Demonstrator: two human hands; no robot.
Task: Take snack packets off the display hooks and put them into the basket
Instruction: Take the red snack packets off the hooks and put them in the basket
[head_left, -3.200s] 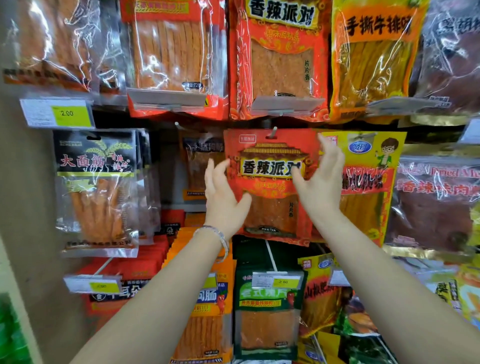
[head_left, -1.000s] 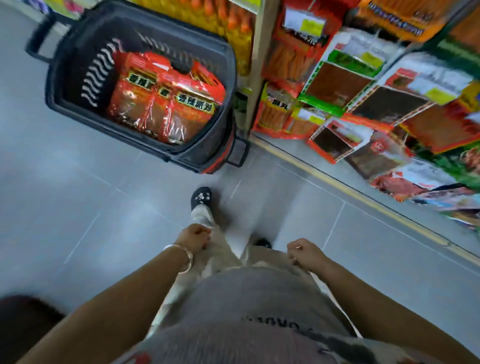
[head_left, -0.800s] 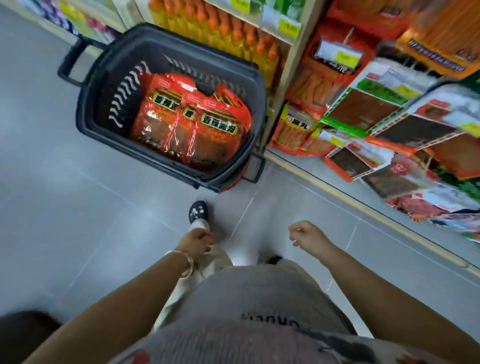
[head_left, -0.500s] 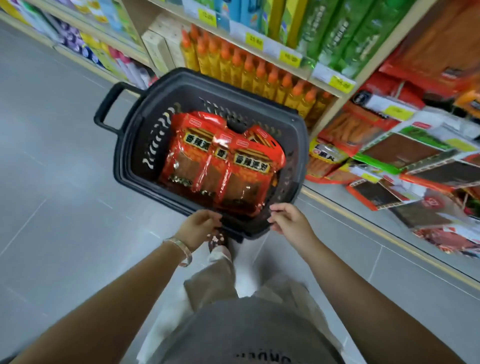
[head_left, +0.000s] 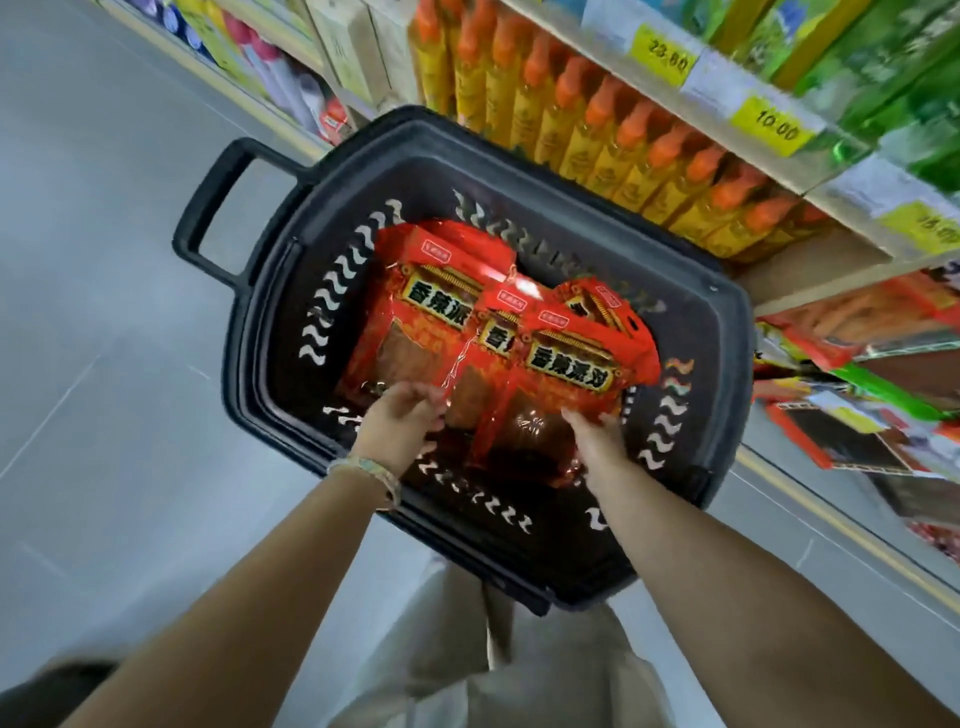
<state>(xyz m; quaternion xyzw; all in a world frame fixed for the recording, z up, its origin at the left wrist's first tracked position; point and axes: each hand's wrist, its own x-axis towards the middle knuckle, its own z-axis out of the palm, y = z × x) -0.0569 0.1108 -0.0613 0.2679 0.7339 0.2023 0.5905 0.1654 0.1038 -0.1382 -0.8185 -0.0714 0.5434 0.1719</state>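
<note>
Snack packets (head_left: 519, 343), red and shiny, are piled in the dark basket (head_left: 240, 338), overlapping one another, labels facing up! The basket sits on the grey floor (head_left: 104, 312) just beside a shelf of orange-capped bottles (head_left: 597, 130), its handle (head_left: 208, 218) pointing away from the shelf. Both arms are reaching in. The left hand (head_left: 397, 423), a bracelet (head_left: 374, 470) at its wrist, has its fingers curled at a packet's lower edge; whether it pinches the wrapper I cannot tell. The right hand (head_left: 597, 436) rests on the front packet's lower corner, fingers spread fairly straight. Yellow price tags (head_left: 774, 130) line the shelf edge above.
</note>
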